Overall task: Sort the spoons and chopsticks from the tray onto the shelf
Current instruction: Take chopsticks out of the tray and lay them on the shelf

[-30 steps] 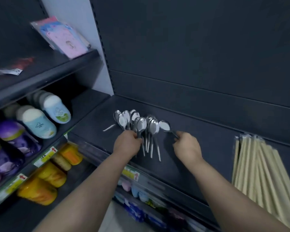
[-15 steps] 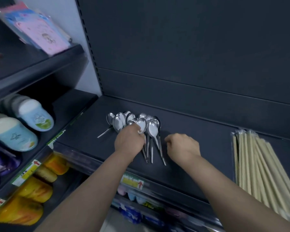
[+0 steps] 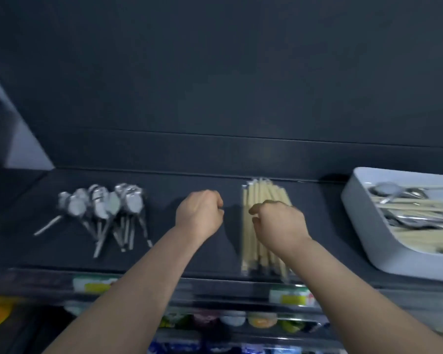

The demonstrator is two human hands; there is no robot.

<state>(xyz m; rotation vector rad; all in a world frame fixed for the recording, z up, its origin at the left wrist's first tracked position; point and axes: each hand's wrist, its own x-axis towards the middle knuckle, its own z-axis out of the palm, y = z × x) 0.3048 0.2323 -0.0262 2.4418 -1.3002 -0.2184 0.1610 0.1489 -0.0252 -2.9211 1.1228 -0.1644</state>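
We keep the spoons [image 3: 103, 208] fanned at the left of the shelf [image 3: 215, 256] and the chopsticks [image 3: 256, 192] bundled mid-shelf, well apart so the kinds stay distinct; the tray [image 3: 363, 226] at the right holds more of both. Our left hand [image 3: 198, 213] is curled into an empty fist between the piles; our right hand [image 3: 279, 223], fingers loosely hooked and gripping nothing (so far as the blur lets us judge), hovers over the chopsticks. Half a second ago both hands were at the spoons; we have since swung right, bringing the tray into view.
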